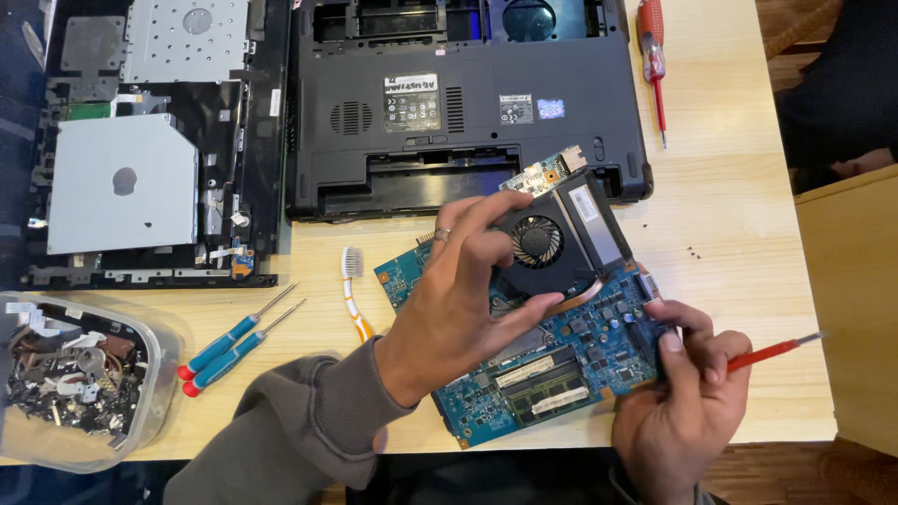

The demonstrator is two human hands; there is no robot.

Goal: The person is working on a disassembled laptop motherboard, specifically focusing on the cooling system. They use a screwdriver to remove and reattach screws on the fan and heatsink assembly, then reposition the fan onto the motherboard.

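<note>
Pale wood tabletop (730,215) carries a blue circuit board (552,365), lying near the front edge between both hands. On it sits a black cooling fan (540,245) with its heat sink — the left hand (458,309) has thumb and fingers clamped around the fan. The right hand (683,402) pinches a red screwdriver (776,353), fingers closed on its shaft, tip hidden at the board's right edge. Behind lies an upturned black laptop base (468,103); at left, two blue screwdrivers (238,339), a toothbrush (354,290) and a plastic tub of parts (84,374).
</note>
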